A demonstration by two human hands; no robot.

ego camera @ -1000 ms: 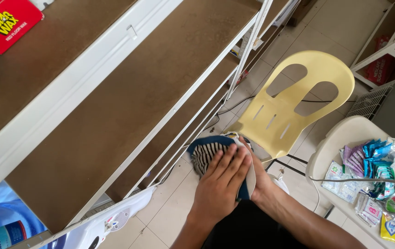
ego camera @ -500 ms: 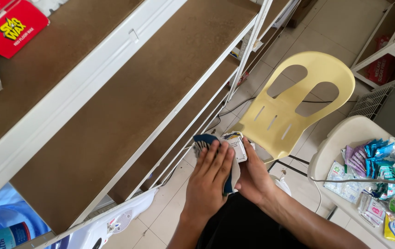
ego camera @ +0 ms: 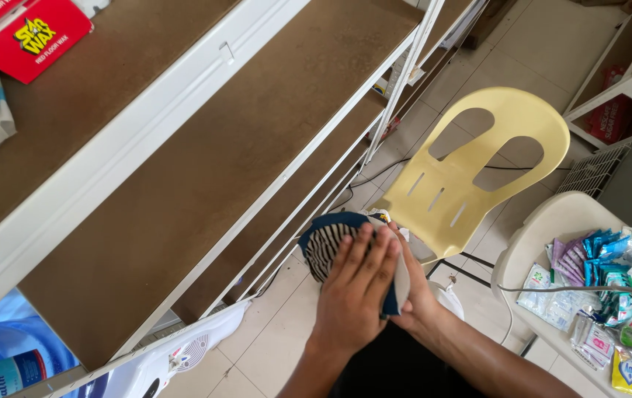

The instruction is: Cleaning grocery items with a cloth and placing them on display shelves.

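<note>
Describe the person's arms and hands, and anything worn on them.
Both forearms are bare, with no sleeves in view. The left hand and right hand are gloveless; no ring, watch or bracelet shows. The left fingers have short, unpainted nails.
</note>
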